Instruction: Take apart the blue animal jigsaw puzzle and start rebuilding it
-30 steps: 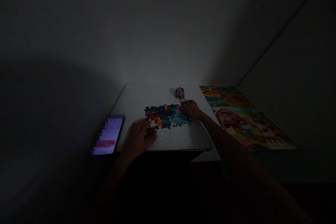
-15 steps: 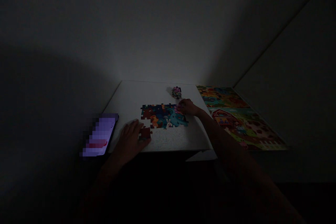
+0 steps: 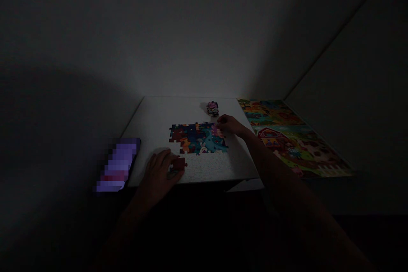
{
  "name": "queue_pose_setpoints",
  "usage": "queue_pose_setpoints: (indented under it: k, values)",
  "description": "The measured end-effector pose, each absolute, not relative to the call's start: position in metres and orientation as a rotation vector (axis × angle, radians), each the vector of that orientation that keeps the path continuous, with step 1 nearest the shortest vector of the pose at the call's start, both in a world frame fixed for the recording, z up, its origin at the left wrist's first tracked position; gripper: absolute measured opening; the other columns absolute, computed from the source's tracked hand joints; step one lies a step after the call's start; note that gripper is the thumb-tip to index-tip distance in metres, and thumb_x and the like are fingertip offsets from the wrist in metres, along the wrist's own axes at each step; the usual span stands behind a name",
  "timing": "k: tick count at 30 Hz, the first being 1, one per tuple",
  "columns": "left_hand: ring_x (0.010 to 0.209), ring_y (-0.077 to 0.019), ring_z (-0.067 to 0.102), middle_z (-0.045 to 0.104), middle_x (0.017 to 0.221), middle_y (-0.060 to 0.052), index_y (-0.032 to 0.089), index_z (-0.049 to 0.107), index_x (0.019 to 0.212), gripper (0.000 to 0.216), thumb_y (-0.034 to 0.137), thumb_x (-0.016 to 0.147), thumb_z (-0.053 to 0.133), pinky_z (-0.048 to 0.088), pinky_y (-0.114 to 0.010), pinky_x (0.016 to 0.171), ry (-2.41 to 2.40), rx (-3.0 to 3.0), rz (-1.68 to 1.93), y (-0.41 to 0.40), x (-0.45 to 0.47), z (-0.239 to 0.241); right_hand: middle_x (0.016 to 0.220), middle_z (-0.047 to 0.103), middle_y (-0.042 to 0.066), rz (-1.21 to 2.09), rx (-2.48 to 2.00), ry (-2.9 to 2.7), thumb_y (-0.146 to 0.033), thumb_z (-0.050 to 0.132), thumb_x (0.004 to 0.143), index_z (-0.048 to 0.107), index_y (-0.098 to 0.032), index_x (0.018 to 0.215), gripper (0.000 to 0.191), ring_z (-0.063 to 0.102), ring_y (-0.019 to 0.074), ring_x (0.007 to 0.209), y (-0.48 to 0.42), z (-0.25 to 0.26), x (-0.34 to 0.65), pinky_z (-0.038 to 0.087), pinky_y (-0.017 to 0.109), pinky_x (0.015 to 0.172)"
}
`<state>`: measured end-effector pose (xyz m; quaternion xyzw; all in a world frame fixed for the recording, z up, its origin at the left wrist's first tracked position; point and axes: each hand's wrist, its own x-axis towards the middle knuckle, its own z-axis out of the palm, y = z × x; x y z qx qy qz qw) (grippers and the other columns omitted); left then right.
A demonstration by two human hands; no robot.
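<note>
A partly joined jigsaw puzzle [image 3: 199, 138] with a white rabbit and a blue creature lies on the white table [image 3: 204, 172]. My left hand [image 3: 161, 170] rests at the near left, its thumb and fingers around a loose reddish-brown puzzle piece [image 3: 179, 164] that lies apart from the joined part. At the puzzle's far right corner, beside its pink area, my right hand [image 3: 231, 125] has its fingertips pinched together. Whatever is between them is too dark and small to make out. Just beyond stands a stack of puzzle pieces [image 3: 212, 109], a pink one on top.
A phone with a lit, blurred screen [image 3: 119, 165] is at the table's left edge. To the right lie two colourful pictures, a farm scene [image 3: 295, 153] and an animal scene [image 3: 270, 112] behind it. A pale wall [image 3: 191, 51] rises behind the table. The light is dim.
The loose brown piece has shifted slightly towards me and right with my left hand, widening its gap from the puzzle. My right hand stays near the pink corner, its fingers slightly shifted.
</note>
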<state>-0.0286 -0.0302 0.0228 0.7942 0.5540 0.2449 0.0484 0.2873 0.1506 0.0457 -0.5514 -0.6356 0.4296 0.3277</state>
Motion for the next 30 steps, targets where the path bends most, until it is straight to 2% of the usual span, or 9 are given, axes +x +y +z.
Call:
queue_pose_setpoints:
  k: [8,14,17,23,30]
  values:
    - [0.129,-0.0304,0.045,0.053,0.136,-0.011,0.022,0.056,0.117,0.037,0.038,0.085,0.062,0.035,-0.055,0.111,1.514,2.478,0.727,-0.028,-0.002,0.028,0.056,0.061,0.000,1.239,-1.664,-1.425,-0.006,0.074,0.063,0.061,-0.013,0.079,0.022,0.056,0.0118,0.052,0.149,0.062,0.272,0.045,0.023,0.053]
    - [0.129,-0.0288,0.046,0.055,0.135,-0.009,0.022,0.058,0.115,0.035,0.040,0.086,0.061,0.033,-0.052,0.112,1.382,2.530,0.653,-0.012,0.018,0.034,0.052,0.057,-0.001,1.175,-1.699,-1.344,-0.008,0.065,0.070,0.061,-0.014,0.087,0.018,0.055,0.0118,0.046,0.148,0.058,0.265,0.045,0.022,0.045]
    - [0.127,-0.0274,0.047,0.055,0.134,-0.007,0.024,0.058,0.114,0.033,0.042,0.087,0.061,0.035,-0.050,0.111,1.352,2.548,0.663,-0.007,0.023,0.035,0.054,0.056,-0.002,1.156,-1.677,-1.283,-0.010,0.062,0.073,0.059,-0.014,0.088,0.016,0.054,0.0112,0.045,0.147,0.054,0.265,0.046,0.022,0.045]
    - [0.127,-0.0275,0.048,0.055,0.134,-0.008,0.022,0.057,0.114,0.033,0.041,0.087,0.061,0.034,-0.050,0.111,1.375,2.540,0.652,-0.009,0.024,0.037,0.072,0.063,-0.001,1.116,-1.544,-1.214,-0.014,0.060,0.075,0.059,-0.016,0.089,0.014,0.056,0.0091,0.051,0.138,0.050,0.267,0.051,0.023,0.053]
    - [0.127,-0.0274,0.049,0.057,0.132,-0.008,0.021,0.058,0.112,0.032,0.040,0.086,0.063,0.034,-0.050,0.111,1.369,2.543,0.691,-0.010,0.024,0.037,0.066,0.063,0.001,1.031,-1.707,-1.319,-0.006,0.054,0.076,0.064,-0.013,0.095,0.022,0.055,0.0099,0.046,0.140,0.050,0.261,0.048,0.021,0.047]
